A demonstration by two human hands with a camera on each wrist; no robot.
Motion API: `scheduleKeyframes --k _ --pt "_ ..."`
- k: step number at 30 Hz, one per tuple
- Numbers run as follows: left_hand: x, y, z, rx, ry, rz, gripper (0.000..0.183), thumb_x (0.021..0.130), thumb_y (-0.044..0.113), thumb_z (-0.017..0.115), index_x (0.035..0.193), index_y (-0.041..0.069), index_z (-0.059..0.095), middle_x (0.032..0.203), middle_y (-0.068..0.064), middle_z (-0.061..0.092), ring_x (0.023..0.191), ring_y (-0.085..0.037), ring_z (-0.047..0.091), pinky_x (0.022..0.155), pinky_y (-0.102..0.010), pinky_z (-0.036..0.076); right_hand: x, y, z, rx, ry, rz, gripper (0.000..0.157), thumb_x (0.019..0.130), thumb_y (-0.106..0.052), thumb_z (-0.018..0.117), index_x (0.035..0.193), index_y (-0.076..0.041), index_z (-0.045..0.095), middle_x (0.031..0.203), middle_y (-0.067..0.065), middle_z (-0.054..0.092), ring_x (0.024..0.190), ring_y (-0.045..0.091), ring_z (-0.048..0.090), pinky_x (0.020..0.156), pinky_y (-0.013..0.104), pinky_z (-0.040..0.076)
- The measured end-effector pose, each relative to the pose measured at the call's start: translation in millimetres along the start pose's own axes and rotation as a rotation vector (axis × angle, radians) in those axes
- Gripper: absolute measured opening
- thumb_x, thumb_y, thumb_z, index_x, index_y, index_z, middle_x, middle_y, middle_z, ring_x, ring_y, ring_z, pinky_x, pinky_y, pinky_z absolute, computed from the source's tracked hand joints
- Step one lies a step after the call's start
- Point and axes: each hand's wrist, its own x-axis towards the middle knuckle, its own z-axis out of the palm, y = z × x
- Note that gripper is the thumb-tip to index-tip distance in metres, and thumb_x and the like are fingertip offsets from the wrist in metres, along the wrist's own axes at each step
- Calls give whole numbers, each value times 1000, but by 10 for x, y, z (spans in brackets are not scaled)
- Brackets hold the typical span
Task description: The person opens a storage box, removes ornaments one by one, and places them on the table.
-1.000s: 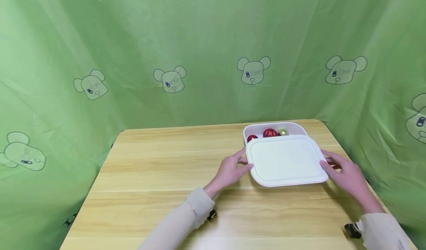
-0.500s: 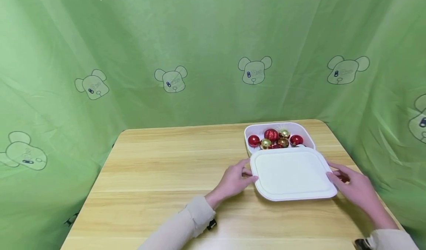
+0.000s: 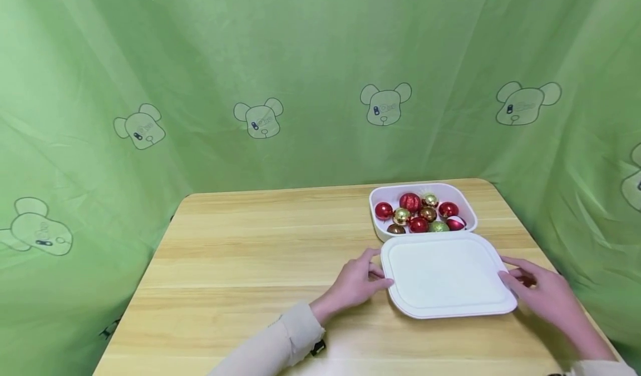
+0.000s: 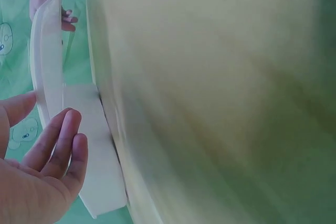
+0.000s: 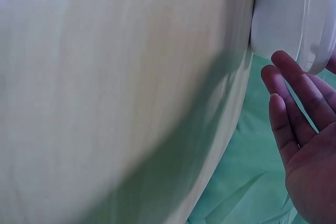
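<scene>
Gripping the white lid (image 3: 449,274) by 2 edges right now! Pinching at 9 o'clock with the left hand (image 3: 353,281), matching that at 3 o'clock with the right hand (image 3: 545,295), in a narrow hold on both sides. Keeping it up off the wooden table (image 3: 240,237), towards the table's 3 o'clock side. Look to the lid's 11 o'clock for the white box (image 3: 388,193), resting on the table and showing 10 baubles (image 3: 418,224), mostly red and gold, plus 1 green. Spot the green curtain (image 3: 320,42) at 12 o'clock, printed with bear heads (image 3: 384,107).
</scene>
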Motion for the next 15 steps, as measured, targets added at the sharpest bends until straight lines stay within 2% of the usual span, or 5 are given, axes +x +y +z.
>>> scheduleKeyframes --k 7,15 --pt "-46 2 43 15 -28 -21 71 93 29 79 150 7 44 98 10 78 89 3 69 96 -19 54 -53 29 11 -8 -21 -8 42 97 -27 74 128 0 68 94 11 78 77 -18 48 63 14 43" --pt "-43 -54 60 38 -50 -49 69 93 27 80 148 5 46 93 9 77 80 5 66 84 -14 54 -52 14 89 -3 -76 -4 41 98 -28 72 127 2 68 94 9 77 74 -13 50 62 20 46"
